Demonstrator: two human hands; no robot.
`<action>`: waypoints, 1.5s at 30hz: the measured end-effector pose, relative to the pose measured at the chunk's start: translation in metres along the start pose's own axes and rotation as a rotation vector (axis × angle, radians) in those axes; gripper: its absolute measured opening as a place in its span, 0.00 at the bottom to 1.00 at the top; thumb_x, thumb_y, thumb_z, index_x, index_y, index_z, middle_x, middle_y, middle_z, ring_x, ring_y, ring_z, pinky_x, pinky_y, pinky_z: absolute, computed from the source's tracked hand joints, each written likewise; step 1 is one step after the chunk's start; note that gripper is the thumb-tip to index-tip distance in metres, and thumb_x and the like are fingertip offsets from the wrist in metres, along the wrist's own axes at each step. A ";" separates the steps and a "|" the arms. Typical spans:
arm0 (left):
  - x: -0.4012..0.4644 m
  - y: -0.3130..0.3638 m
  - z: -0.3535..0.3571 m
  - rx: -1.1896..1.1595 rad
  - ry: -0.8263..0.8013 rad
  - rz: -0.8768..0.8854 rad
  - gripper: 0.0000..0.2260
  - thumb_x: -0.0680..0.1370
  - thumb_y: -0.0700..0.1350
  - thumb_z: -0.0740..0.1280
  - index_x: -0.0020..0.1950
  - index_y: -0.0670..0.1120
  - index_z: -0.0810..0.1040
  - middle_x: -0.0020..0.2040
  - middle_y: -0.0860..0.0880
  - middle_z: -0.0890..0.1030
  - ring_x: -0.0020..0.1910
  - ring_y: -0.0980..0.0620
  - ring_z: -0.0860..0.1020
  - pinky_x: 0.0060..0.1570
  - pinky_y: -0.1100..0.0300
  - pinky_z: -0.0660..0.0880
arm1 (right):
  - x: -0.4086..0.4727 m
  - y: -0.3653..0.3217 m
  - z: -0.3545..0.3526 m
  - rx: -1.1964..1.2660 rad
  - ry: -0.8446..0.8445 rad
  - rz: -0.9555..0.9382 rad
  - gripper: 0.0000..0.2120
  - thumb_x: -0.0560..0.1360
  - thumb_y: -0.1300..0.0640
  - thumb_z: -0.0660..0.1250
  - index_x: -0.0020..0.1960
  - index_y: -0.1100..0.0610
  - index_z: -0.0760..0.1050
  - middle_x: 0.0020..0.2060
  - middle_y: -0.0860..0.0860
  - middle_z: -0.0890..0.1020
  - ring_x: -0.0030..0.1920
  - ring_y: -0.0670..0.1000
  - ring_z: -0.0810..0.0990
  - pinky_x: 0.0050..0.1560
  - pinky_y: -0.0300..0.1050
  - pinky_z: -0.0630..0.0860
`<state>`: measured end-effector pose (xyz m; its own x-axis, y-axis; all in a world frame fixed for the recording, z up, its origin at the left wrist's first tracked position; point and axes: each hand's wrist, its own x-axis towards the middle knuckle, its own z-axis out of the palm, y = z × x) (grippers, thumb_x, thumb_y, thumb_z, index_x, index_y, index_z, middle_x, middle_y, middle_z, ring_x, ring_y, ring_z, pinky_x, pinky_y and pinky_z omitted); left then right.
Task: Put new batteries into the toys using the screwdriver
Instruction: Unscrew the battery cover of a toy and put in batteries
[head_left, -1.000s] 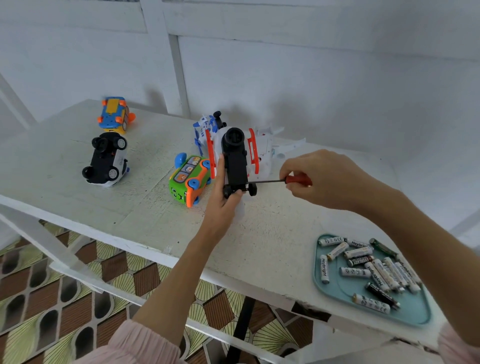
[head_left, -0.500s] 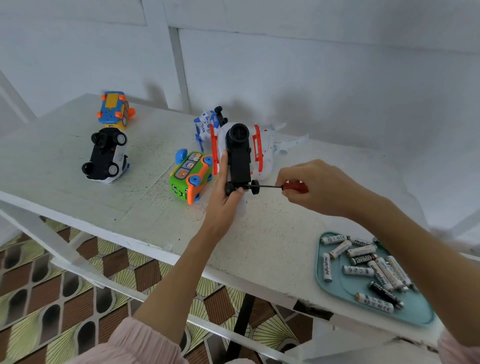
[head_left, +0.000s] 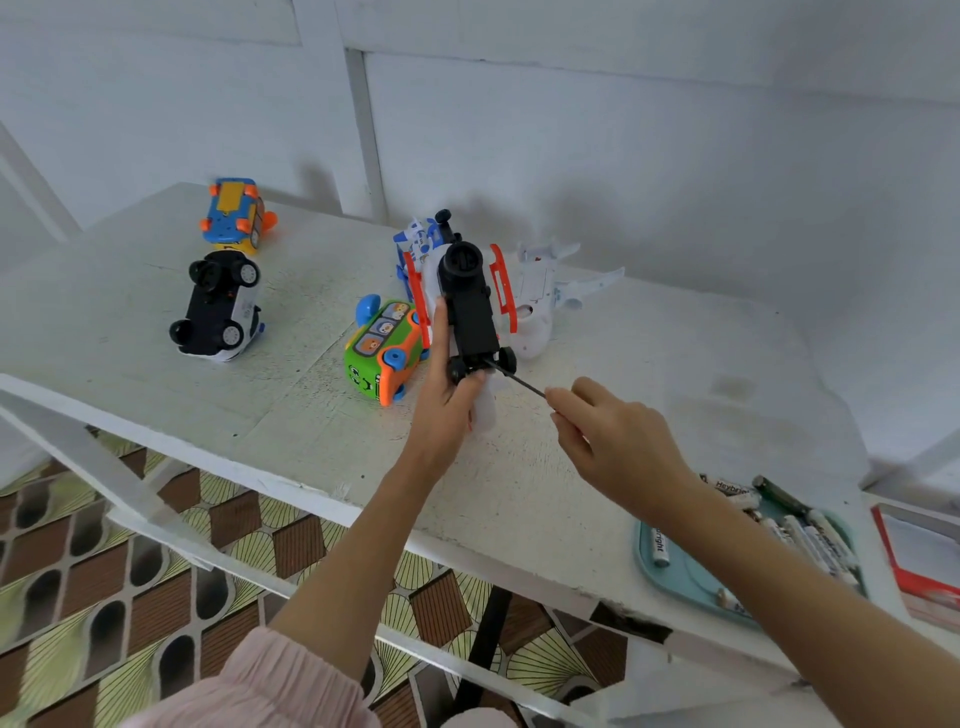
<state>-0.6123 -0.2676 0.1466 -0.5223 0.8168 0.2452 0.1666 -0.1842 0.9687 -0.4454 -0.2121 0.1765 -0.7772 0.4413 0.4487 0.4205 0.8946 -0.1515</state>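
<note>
- Left hand (head_left: 451, 400) grips the plane toy (head_left: 470, 304) from below, thumb up along its left side, belly turned toward the camera; the black underside faces us.
- Right hand (head_left: 618, 447) pinches the screwdriver (head_left: 514, 379); fingers curl round the handle, which is hidden inside them. Only the dark shaft shows.
- Shaft runs from the right fingertips up and left to the toy's lower end, just beside the small black wheels and just above the left fingers. Tip appears to touch the underside; whether it sits in a screw, I cannot tell.
- Batteries (head_left: 810, 530) lie in a teal tray (head_left: 675, 577), well apart from both hands, behind the right wrist.
- Green bus (head_left: 382, 353) lies just left of the left thumb. Black car (head_left: 218, 306) and blue car (head_left: 236, 215) lie overturned, well apart to the left.
- Progress, as a judgement: early. Battery cover on the plane looks closed; no loose cover or screw visible. Step in hand is likely working a screw on the cover.
- Left to do: open, swap cells, close, then the other three toys.
</note>
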 end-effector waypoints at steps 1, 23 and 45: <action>0.000 -0.001 0.000 -0.004 0.002 0.006 0.30 0.72 0.53 0.62 0.69 0.72 0.53 0.75 0.51 0.62 0.70 0.41 0.66 0.66 0.35 0.66 | -0.001 0.000 0.002 -0.008 0.008 -0.003 0.13 0.74 0.58 0.54 0.46 0.61 0.76 0.30 0.51 0.72 0.18 0.50 0.66 0.15 0.40 0.63; 0.003 -0.005 0.005 -0.073 0.033 0.036 0.27 0.79 0.45 0.63 0.68 0.71 0.58 0.73 0.54 0.65 0.68 0.48 0.70 0.67 0.39 0.66 | 0.000 0.006 -0.009 -0.064 0.260 -0.119 0.09 0.74 0.62 0.59 0.51 0.62 0.75 0.32 0.52 0.75 0.20 0.48 0.63 0.18 0.35 0.59; 0.005 -0.001 0.009 -0.075 0.001 0.025 0.25 0.77 0.47 0.60 0.68 0.71 0.59 0.65 0.70 0.69 0.69 0.54 0.69 0.68 0.41 0.65 | 0.021 0.008 -0.016 -0.038 0.212 -0.046 0.12 0.74 0.60 0.57 0.46 0.62 0.79 0.31 0.50 0.75 0.19 0.48 0.65 0.17 0.36 0.61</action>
<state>-0.6075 -0.2588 0.1466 -0.5196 0.8109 0.2692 0.1163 -0.2450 0.9625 -0.4511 -0.1964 0.1986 -0.6817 0.3721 0.6300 0.4076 0.9082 -0.0953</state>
